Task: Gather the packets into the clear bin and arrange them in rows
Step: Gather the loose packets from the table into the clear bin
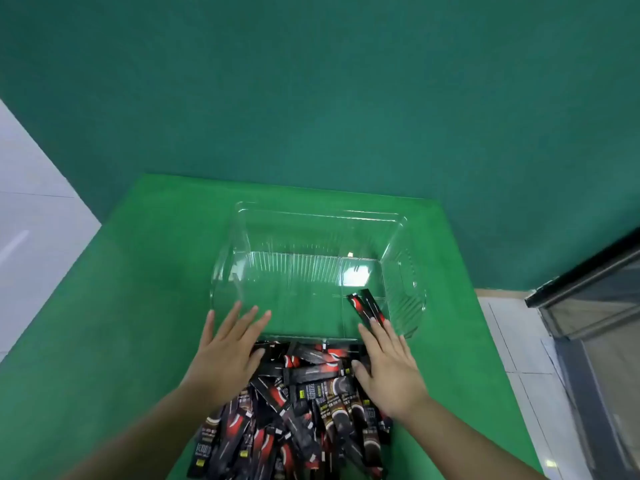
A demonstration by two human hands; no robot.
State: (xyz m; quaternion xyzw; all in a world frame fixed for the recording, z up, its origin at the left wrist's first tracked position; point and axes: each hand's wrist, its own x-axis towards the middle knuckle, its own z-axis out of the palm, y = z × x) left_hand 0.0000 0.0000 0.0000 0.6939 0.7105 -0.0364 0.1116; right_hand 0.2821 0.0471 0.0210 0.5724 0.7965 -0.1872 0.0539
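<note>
Seen from above, looking down over a person's two bare forearms. Nearest the viewer, a loose heap of packets [298, 407] lies on a bright green bench [145, 271]; they are slim black sticks with red and white markings, piled at all angles, and the heap runs off the bottom edge of the view.

The left hand [225, 351] rests flat, palm down, on the left side of the heap, fingers spread and straight, gripping nothing; its fingertips reach the near wall of the bin. The right hand [389, 365] lies flat on the right side of the heap, also open, with its fingertips over the near right corner of the bin, touching the ends of two packets.

Just beyond the heap stands the clear bin [322, 216], a rectangular transparent tub with ribbed walls. Those two packets [365, 304] lie side by side, slanted, in its near right corner; the remaining floor of the bin shows green through it.

Behind the bench rises a darker green wall [311, 81]. Pale floor tiles [512, 341] show at both sides.
</note>
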